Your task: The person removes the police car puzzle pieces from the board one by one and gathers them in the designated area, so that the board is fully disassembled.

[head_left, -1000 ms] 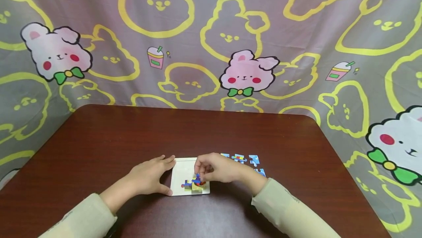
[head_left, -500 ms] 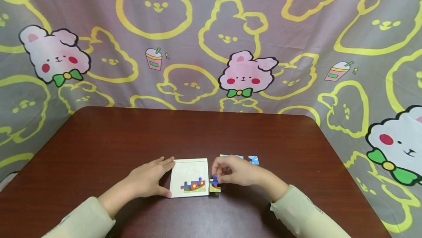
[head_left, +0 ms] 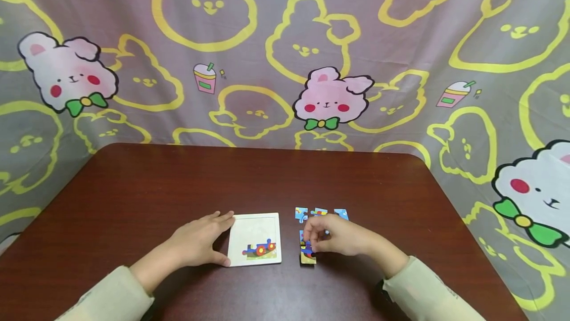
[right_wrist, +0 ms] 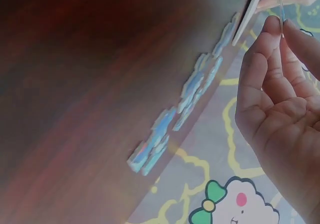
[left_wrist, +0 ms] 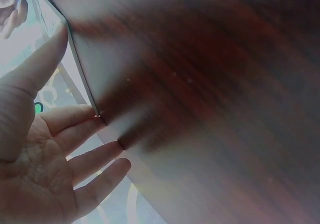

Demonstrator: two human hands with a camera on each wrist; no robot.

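A white square puzzle tray (head_left: 249, 229) lies on the table. Some joined jigsaw pieces (head_left: 261, 250) with a red and blue train picture sit in its lower right part. At the tray's left side rests my left hand (head_left: 200, 239), thumb at the near corner and fingers at the far one. Those fingers look straight and spread in the left wrist view. To the right of the tray, my right hand (head_left: 338, 234) pinches a jigsaw piece (head_left: 307, 258), yellowish below with blue and red above. The right wrist view shows this piece edge-on between thumb and fingertips.
Several loose blue jigsaw pieces (right_wrist: 192, 88) lie on the table right of the tray, partly behind my right hand in the head view. The dark red-brown table (head_left: 200, 177) ends at a cartoon-printed curtain (head_left: 249, 64).
My right hand has moved right, from over the tray to beside it, with the jigsaw piece still pinched. The joined train pieces stay in the tray. My left hand keeps its place.
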